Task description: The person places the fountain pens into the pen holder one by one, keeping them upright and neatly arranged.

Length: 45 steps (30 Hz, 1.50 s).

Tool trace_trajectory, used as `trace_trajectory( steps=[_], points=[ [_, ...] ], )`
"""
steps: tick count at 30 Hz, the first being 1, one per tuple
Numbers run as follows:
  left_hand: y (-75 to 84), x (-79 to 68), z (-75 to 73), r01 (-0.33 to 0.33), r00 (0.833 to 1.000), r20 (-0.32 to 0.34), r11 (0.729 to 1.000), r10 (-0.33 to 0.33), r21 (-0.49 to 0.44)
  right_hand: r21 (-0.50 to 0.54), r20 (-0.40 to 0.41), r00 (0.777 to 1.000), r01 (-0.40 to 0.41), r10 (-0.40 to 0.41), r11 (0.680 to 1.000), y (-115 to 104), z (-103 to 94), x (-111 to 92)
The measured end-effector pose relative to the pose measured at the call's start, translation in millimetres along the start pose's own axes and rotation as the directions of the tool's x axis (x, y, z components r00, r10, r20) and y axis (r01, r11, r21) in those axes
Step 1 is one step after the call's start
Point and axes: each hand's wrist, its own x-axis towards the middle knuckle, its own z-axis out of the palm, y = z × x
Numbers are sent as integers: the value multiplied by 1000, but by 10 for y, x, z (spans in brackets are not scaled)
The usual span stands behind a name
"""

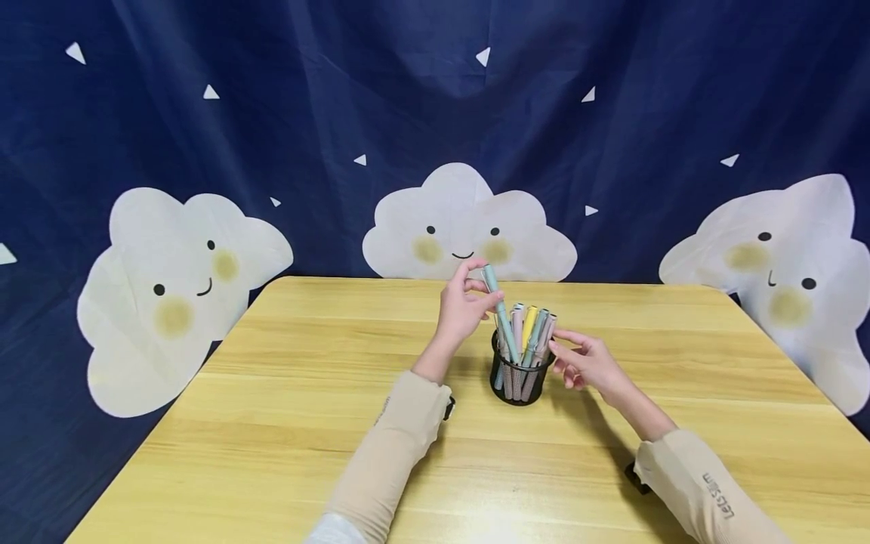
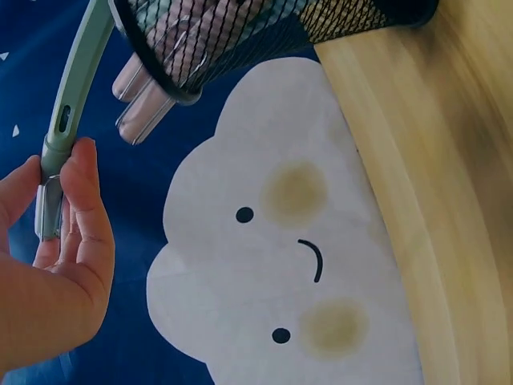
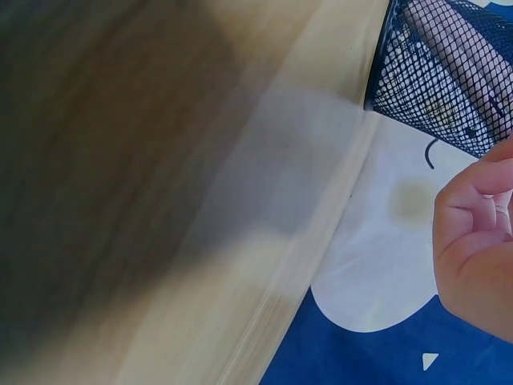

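Note:
A black mesh pen holder (image 1: 517,399) stands upright on the wooden table, filled with several pens in pastel colours, one of them a yellow pen (image 1: 529,325). My left hand (image 1: 461,308) pinches the upper end of a light green pen (image 1: 507,331) between thumb and fingers. That pen leans left, its lower part still inside the holder; the left wrist view shows the fingertips around its cap end (image 2: 50,210). At the holder's right side, my right hand (image 1: 588,364) pinches the rim with thumb and index finger. Its fingertips are partly cut off in the right wrist view.
The wooden table (image 1: 272,423) reaches back to a dark blue curtain (image 1: 313,98) printed with smiling clouds and small white triangles. Both forearms wear beige sleeves, with a dark strap (image 1: 637,479) by the right wrist.

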Motion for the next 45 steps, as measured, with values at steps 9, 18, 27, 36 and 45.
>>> trace_trajectory(
  steps=[9,18,27,36,45],
  points=[
    [-108,-63,77,-98,995,2,980,99,172,11,12,1000,-1,1,1000,17,1,-3],
    [-172,-86,104,-123,992,8,959,125,255,5,13,1000,1,-1,1000,12,3,-8],
    [-218,-110,95,-133,991,33,958,129,252,2,13,1000,-1,1,1000,6,7,-8],
    [-252,-118,86,-170,985,73,930,154,327,6,15,1000,7,-8,1000,-9,16,-12],
    [-258,-137,59,-144,985,145,922,97,358,-23,9,1000,23,-23,999,-4,7,-14]
  ],
)
